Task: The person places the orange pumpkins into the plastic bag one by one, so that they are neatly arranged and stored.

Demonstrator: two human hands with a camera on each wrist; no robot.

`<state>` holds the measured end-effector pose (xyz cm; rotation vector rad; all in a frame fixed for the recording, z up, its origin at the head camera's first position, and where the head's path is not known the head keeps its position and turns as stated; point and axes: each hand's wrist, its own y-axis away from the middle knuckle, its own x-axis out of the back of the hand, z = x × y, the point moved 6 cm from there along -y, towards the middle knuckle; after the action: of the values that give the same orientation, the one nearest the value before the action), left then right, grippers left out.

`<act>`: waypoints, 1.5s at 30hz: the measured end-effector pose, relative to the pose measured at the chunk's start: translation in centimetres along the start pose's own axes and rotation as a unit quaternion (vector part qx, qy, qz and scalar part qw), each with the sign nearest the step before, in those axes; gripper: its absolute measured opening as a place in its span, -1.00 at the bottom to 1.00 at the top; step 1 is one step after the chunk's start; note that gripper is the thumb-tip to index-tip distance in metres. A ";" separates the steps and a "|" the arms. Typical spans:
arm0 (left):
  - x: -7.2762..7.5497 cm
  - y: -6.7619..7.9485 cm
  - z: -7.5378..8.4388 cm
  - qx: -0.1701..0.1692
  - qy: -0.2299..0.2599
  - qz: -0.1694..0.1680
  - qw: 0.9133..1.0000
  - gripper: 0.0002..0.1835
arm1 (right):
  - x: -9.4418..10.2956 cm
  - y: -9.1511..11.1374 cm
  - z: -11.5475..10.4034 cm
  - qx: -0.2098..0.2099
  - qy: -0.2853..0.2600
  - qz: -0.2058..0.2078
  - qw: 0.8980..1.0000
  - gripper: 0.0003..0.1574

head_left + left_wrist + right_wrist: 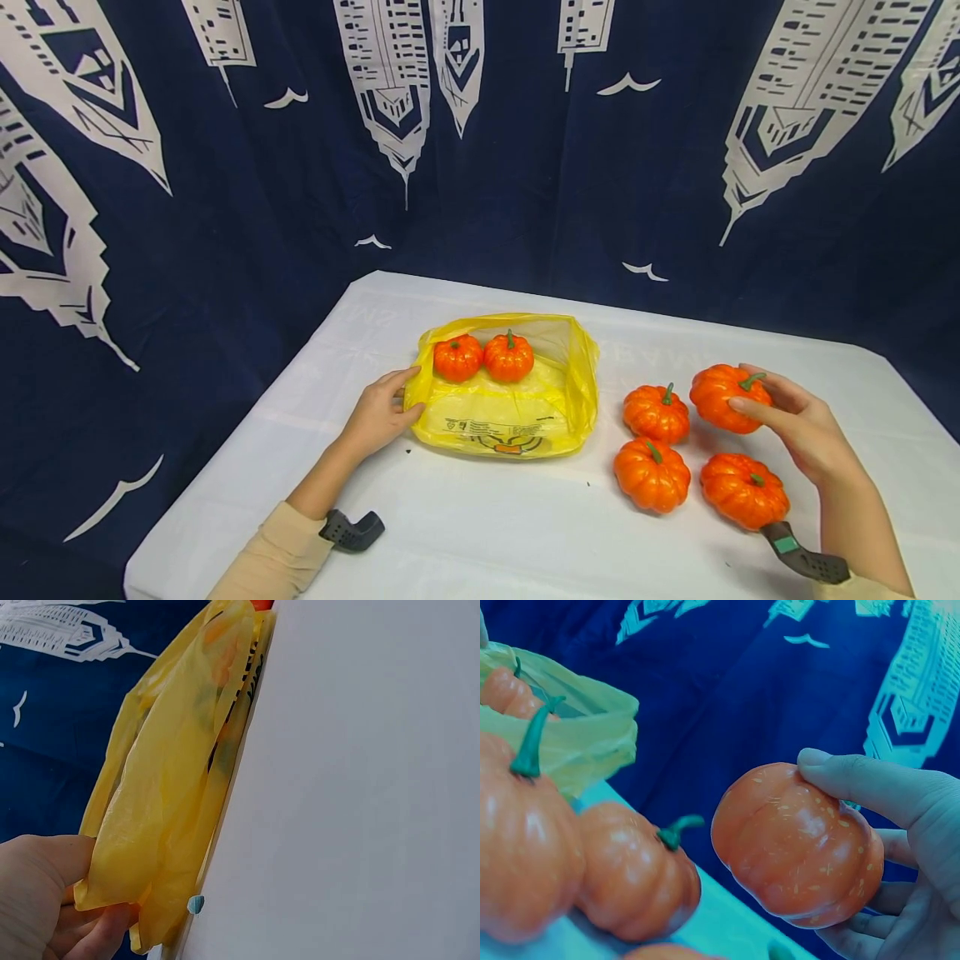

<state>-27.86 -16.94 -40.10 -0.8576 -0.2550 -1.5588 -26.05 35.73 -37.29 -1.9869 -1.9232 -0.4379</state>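
Observation:
A yellow plastic bag (450,410) lies with its mouth open on the white table, and two orange toy pumpkins (509,358) sit inside it. At the bag's left edge, my left hand (380,414) holds the plastic between thumb and fingers; the left wrist view shows the thin yellow film (161,817) there. My right hand (806,429) grips another orange pumpkin (726,398) with a green stem, thumb on its near side. That pumpkin is raised above the table in the right wrist view, with its far side hidden by the fingers.
Three more pumpkins stand on the table right of the bag: one at the back (656,413), one in front of it (652,476), and one below my right hand (745,491). A dark blue printed cloth (510,217) hangs behind the white table (465,533).

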 end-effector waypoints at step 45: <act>0.0 -0.1 -0.2 0.008 0.014 0.001 1.000 -0.35 | -13.5 -1.6 -11.5 -0.012 -0.086 -0.041 0.995 0.01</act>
<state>-27.97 -17.05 -40.19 -0.8221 -0.2465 -1.5636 -27.93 18.58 -32.93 -2.0244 -2.1201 -0.3199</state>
